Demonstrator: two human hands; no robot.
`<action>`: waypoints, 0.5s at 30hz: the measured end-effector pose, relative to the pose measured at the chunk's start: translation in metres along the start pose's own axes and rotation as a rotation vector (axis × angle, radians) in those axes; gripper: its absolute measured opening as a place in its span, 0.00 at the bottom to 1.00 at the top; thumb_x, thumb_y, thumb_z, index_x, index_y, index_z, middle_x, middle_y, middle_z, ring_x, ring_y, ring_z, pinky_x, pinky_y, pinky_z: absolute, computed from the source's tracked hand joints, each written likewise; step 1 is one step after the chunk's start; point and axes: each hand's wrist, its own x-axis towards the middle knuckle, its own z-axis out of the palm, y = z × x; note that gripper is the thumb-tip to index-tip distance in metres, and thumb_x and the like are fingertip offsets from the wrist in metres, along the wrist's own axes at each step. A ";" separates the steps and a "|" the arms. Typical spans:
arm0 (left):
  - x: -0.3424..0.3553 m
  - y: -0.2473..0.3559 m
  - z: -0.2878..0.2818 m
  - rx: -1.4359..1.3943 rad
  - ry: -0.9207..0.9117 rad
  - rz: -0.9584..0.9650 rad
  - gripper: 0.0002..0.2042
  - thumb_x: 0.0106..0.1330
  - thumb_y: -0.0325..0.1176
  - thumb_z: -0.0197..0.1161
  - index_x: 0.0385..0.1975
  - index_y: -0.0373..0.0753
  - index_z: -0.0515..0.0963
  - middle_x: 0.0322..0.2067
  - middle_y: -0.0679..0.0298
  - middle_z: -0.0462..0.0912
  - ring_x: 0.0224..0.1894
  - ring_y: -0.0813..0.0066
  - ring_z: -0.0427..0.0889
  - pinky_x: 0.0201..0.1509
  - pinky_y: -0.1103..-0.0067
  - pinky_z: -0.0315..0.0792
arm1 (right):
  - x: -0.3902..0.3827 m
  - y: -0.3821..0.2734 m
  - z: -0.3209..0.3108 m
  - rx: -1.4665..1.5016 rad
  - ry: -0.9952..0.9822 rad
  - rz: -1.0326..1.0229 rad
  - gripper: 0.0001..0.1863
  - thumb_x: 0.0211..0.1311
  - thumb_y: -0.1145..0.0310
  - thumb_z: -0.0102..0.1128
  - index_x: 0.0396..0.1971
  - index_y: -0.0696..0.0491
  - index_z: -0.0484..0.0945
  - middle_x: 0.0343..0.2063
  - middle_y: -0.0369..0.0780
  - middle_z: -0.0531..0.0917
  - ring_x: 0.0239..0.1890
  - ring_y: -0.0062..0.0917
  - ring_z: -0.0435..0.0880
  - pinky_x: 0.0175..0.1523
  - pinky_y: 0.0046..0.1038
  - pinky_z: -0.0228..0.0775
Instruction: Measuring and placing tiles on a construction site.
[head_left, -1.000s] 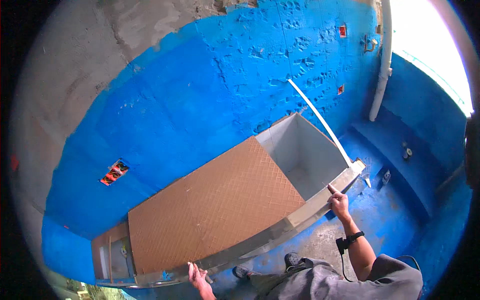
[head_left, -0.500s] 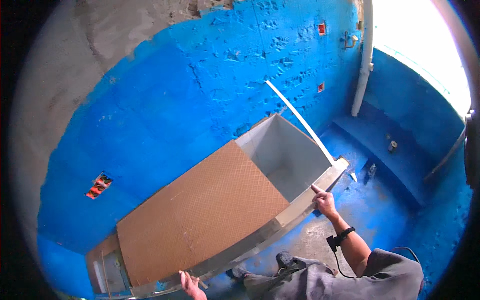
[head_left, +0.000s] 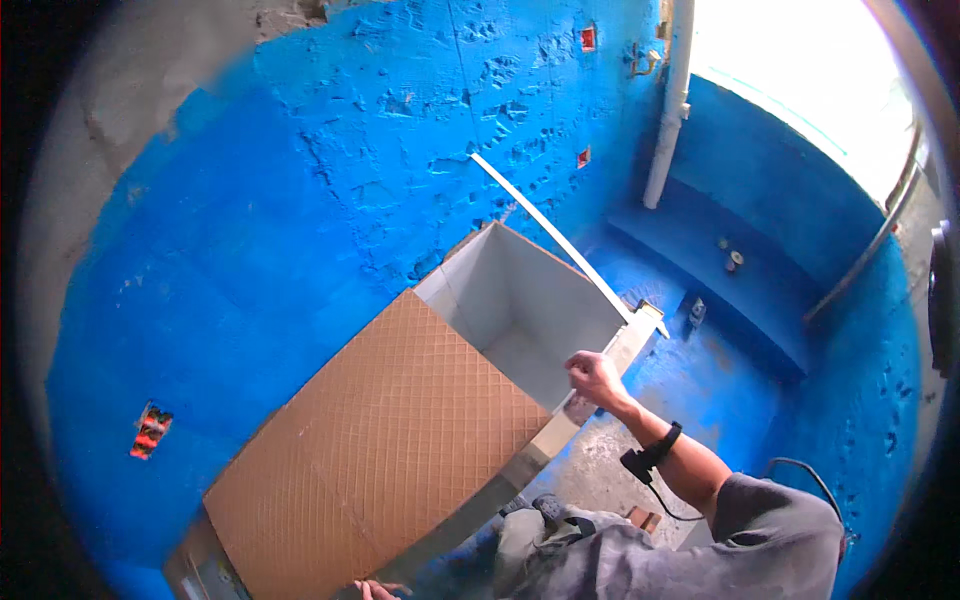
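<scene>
In the head view, a large, brown, grid-textured rectangular slab partly covers a grey open-topped box. The left hand meets its near edge, finger closure untellable; the right hand curls its fingers by the box's rim, grip unclear. Slab handling seems underway; shifting it calls for even support. No legible writing.

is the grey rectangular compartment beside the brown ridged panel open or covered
Open: the grey rectangular compartment shows its inner walls beyond the brown ridged panel.
</scene>
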 end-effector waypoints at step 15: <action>-0.008 0.048 0.038 0.175 0.113 0.187 0.12 0.76 0.35 0.56 0.41 0.31 0.79 0.30 0.52 0.80 0.32 0.56 0.80 0.44 0.66 0.77 | 0.079 -0.044 0.068 -0.198 -0.221 -0.205 0.09 0.56 0.69 0.62 0.36 0.55 0.83 0.37 0.48 0.84 0.43 0.46 0.85 0.48 0.42 0.79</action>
